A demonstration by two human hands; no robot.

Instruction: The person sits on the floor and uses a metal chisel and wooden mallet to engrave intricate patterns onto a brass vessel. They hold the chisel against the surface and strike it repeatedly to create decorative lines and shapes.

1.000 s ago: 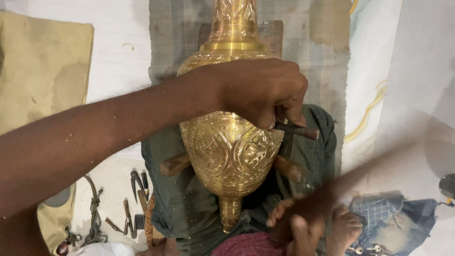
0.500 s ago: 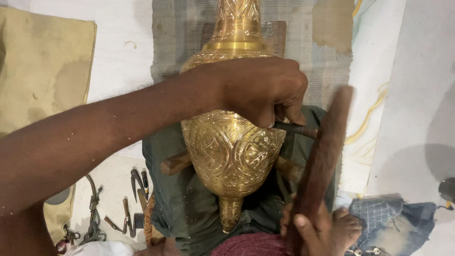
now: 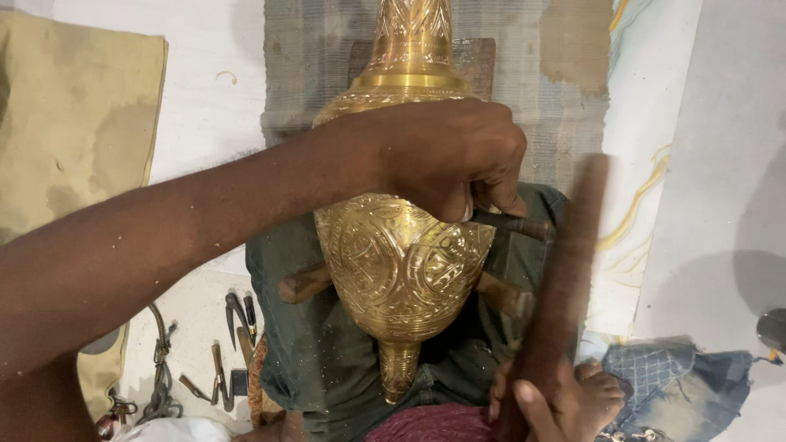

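A large engraved brass vessel (image 3: pixel 401 262) lies lengthwise in front of me, its neck pointing away, resting on a dark green cloth (image 3: pixel 303 344). My left hand (image 3: pixel 446 155) reaches across its body and is shut on a thin dark metal chisel (image 3: pixel 516 225), whose tip meets the brass at the right side. My right hand (image 3: pixel 565 401), at the bottom right, grips a long dark wooden mallet (image 3: pixel 561 278), which stands nearly upright and blurred just right of the chisel.
Small metal tools (image 3: pixel 233 344) and a chain (image 3: pixel 160 376) lie on the floor at lower left. A tan cloth (image 3: pixel 74 147) covers the left. A woven mat (image 3: pixel 532 90) lies under the vessel's neck. Blue denim cloth (image 3: pixel 688 385) sits at lower right.
The mallet swung from low and angled at the right to nearly upright beside the chisel. My left hand and the vessel stayed put.
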